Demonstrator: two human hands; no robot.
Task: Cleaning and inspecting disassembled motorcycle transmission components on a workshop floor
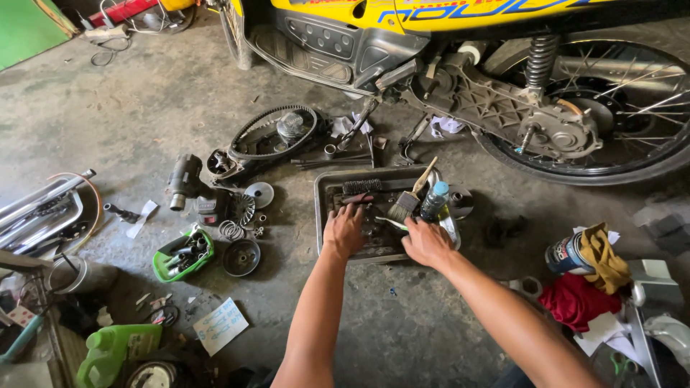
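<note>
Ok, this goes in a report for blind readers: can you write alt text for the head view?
Two bare hands, left hand and right hand, reach into a greasy metal tray on a concrete floor, beside a paintbrush and small bottle. A yellow motorbike stands behind, with a drive belt and parts scattered left.

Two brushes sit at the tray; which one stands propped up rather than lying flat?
The flat paintbrush with the pale wooden handle, by the right hand; the black bristle brush lies flat.

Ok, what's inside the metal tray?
In the tray: a black brush, a paintbrush, a bottle and dark greasy parts. Both hands, left and right, cover whatever lies beneath them.
</note>
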